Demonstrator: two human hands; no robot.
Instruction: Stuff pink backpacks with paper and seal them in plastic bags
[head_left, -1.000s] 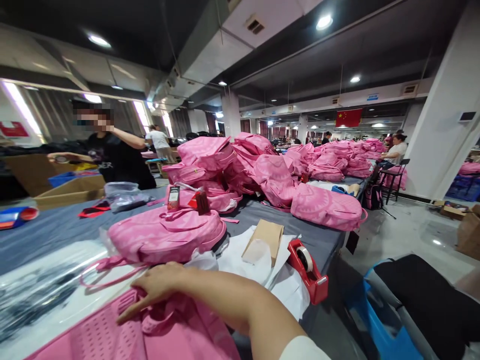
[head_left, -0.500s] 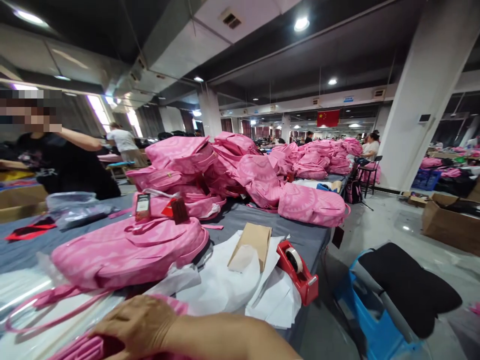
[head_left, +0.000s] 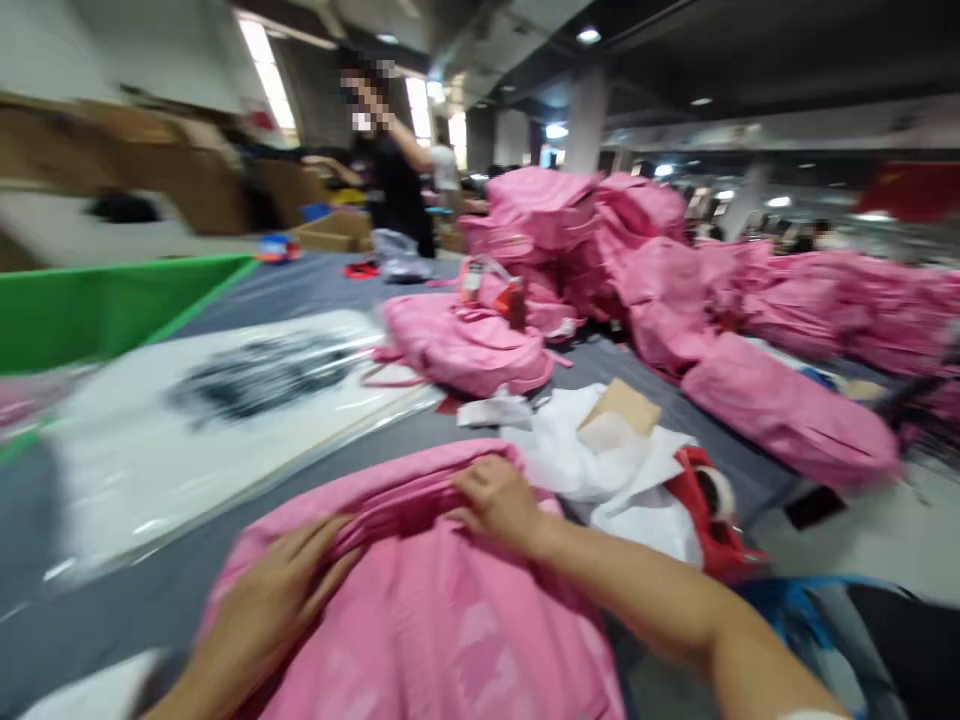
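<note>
A pink backpack (head_left: 442, 620) lies on the grey table (head_left: 300, 290) right in front of me. My left hand (head_left: 270, 600) rests on its left side with the fingers stretched toward the top fold. Near the upper edge, my right hand (head_left: 499, 500) has its fingers curled into the fabric. The frame is blurred by motion.
Another pink backpack (head_left: 469, 345) lies further back, and a heap of pink backpacks (head_left: 675, 270) fills the right. White paper (head_left: 600, 465), a brown card (head_left: 622, 405) and a red tape dispenser (head_left: 709, 510) sit right of my hand. Clear plastic bags (head_left: 225, 420) lie left. A person (head_left: 394, 170) stands behind.
The view has swung left and down. A pink backpack now lies under both hands, and my left hand has come into sight. My right hand has moved up onto its top edge.
</note>
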